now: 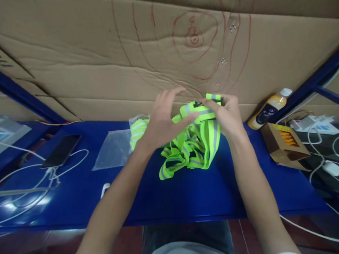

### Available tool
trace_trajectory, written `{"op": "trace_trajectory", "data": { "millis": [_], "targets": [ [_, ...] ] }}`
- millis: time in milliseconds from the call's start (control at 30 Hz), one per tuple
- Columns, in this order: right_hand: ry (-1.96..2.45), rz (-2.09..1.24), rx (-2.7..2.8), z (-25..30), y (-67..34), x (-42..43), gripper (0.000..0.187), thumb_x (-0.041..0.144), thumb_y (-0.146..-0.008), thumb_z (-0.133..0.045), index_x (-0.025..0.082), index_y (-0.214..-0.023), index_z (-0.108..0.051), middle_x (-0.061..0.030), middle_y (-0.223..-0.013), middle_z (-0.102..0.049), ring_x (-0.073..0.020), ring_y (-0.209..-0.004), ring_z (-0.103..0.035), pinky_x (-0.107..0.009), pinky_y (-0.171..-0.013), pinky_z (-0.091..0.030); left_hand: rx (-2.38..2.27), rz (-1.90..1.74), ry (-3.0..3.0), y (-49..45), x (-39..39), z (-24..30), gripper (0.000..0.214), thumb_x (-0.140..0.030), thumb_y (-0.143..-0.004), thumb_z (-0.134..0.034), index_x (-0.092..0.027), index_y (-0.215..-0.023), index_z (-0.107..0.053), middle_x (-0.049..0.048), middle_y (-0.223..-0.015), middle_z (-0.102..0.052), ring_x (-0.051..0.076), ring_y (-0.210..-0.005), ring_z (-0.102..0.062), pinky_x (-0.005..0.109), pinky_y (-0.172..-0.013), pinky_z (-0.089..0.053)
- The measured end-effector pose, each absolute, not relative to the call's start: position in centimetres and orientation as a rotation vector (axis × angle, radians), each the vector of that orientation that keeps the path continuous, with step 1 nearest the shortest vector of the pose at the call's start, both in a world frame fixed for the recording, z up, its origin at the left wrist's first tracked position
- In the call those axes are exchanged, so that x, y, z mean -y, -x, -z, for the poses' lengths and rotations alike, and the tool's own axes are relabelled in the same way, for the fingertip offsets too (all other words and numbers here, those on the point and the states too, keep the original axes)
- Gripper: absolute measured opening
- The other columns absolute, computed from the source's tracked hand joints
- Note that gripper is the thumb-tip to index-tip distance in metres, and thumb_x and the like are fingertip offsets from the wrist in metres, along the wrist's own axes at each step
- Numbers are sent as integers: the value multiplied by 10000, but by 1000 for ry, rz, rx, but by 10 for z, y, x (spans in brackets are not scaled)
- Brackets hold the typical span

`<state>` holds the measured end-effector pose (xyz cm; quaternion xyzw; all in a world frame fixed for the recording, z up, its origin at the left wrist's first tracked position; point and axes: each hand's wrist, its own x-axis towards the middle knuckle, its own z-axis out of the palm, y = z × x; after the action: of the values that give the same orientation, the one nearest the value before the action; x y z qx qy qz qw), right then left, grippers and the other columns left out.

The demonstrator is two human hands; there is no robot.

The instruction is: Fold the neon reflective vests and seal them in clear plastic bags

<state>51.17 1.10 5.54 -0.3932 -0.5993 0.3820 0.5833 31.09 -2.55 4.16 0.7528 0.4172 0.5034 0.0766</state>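
Note:
A tangle of neon-yellow reflective straps (213,141) with grey stripes is bunched up over the blue table, partly raised. My right hand (229,113) pinches the upper part of the straps between thumb and fingers, and a short end sticks up beside it. At the left of the bunch is my left hand (165,119), its fingers stretched out and thumb apart, reaching over the straps. Whether its thumb touches them I cannot tell. Behind my left wrist lies another neon-yellow bundle (137,130) in clear plastic, next to a flat clear plastic bag (113,150).
Cardboard (76,60) with red drawn rings stands behind the blue table (182,200). On the left are a phone (61,151), white cables and a small white object (105,189). A juice bottle (269,110) and an open cardboard box (284,145) stand on the right.

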Motion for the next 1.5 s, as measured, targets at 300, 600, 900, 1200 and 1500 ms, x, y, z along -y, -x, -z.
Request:
{"op": "trace_trajectory", "data": {
  "millis": [300, 600, 900, 1200, 1500],
  "targets": [
    [908, -1020, 1475, -66, -513, -2, 422, 616, -814, -806, 226, -737, -664, -28, -709, -681, -200, -695, -688, -334, -616, -574, -999, -1304, -2281, -306, 25, -43, 360, -482, -990, -707, -224, -1241, -719, 75, -1220, -772, 280, -1134, -721, 415, -1055, -545],
    [721, -626, 1880, -78, -515, 17, 529, 590, -750, -900, 298, -1160, -737, -59, -1230, -739, -313, -1188, -687, -455, -982, -603, -860, -1160, -1463, -307, 23, -35, 449, -646, -899, -768, -220, -1031, -719, 67, -894, -784, 247, -735, -761, 354, -616, -636],
    [787, -717, 1488, -68, -532, -8, 413, 632, -794, -839, 265, -902, -683, -14, -828, -677, -176, -666, -661, -337, -588, -562, -846, -1177, -1655, -274, 9, -39, 287, -326, -778, -878, -207, -970, -700, 36, -958, -756, 196, -852, -727, 299, -746, -583],
    [787, -719, 1338, -53, -513, -21, 473, 720, -853, -732, 289, -980, -585, -25, -846, -656, -234, -757, -732, -364, -585, -591, -1071, -1548, -2130, -269, 21, -53, 615, -550, -875, -813, -329, -1384, -549, 74, -1547, -526, 343, -1489, -445, 519, -1149, -481],
    [800, -671, 1442, -65, -502, 1, 517, 756, -835, -735, 281, -981, -593, -45, -892, -654, -271, -905, -755, -362, -652, -608, -1284, -1438, -2588, -313, 47, -59, 312, -543, -1018, -627, -272, -1168, -668, 125, -1369, -603, 376, -1335, -530, 592, -1159, -419]
  ]
}}
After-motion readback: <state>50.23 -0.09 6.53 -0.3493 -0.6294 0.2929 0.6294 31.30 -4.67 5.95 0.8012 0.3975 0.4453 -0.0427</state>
